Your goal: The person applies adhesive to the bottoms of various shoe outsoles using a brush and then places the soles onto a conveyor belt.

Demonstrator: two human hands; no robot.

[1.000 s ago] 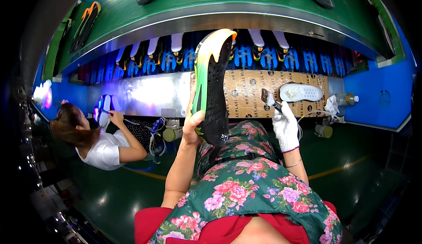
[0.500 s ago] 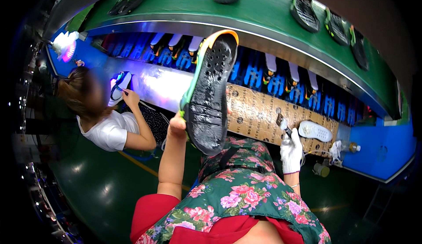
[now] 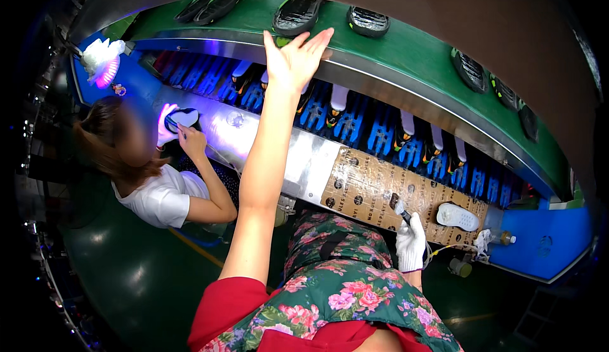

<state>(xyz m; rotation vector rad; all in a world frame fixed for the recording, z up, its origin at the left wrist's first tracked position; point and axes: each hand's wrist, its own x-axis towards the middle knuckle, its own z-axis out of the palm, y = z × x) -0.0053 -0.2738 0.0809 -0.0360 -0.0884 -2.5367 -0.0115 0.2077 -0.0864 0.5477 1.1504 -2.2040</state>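
Observation:
My bare left hand [image 3: 293,65] reaches up to the edge of the green conveyor belt [image 3: 406,50], fingers spread and holding nothing. Just beyond its fingertips lies a shoe [image 3: 296,14] with its black sole facing up, wet-looking and glossy. A white cotton glove covers my right hand [image 3: 411,244], which is closed round the handle of a brush [image 3: 400,208]. The dark bristles hang over the printed cardboard [image 3: 361,187] on the bench. To the right of the brush a white shoe sole [image 3: 458,216] rests on the cardboard.
Several more shoes, such as one black-soled shoe [image 3: 368,22], lie along the belt. Beneath it runs a row of blue racks [image 3: 380,139] with white soles and shoes. A co-worker [image 3: 158,184] at the left handles a shoe. A small bottle [image 3: 507,238] stands at the right.
My left hand has let go of the black-soled shoe, which now lies on the green belt, and has moved up and away from me. My right hand still holds the brush.

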